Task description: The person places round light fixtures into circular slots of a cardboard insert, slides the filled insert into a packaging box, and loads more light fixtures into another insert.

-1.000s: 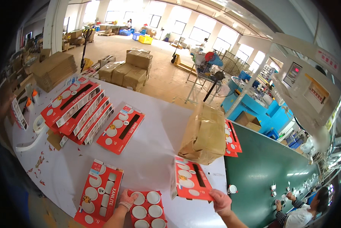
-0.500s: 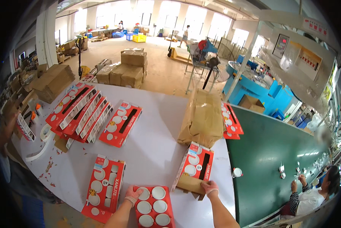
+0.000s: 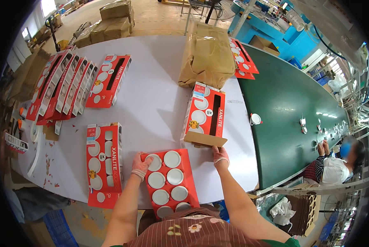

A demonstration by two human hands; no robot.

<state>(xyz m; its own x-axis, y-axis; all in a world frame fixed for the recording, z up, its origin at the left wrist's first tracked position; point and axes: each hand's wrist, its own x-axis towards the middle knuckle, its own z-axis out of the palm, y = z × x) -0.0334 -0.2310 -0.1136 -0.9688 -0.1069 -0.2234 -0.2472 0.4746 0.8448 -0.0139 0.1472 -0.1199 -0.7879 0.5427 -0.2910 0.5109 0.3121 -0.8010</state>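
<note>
A red tray (image 3: 163, 184) holding several round white lamps (image 3: 156, 180) lies at the table's near edge, slightly tilted. My gloved left hand (image 3: 140, 165) grips its upper left edge, fingers by a corner lamp. Ahead to the right lies a red and white box (image 3: 203, 110) with a dark window slot. Its brown end flap (image 3: 205, 139) stands open toward me. My gloved right hand (image 3: 220, 155) holds the flap's right corner with bent fingers, partly hidden. Left of the tray lies another such box (image 3: 104, 164), white lamps showing through its window.
A flat box (image 3: 109, 81) and a leaning row of boxes (image 3: 63, 86) occupy the far left. A brown wrapped carton (image 3: 209, 55) stands beyond the open box. To the right runs a green surface (image 3: 283, 119), with a white lamp (image 3: 255, 119) near its edge and a seated co-worker (image 3: 336, 164).
The view has tilted down, bringing more of the tray and my apron into sight. My left hand stays on the tray; my right hand stays at the flap.
</note>
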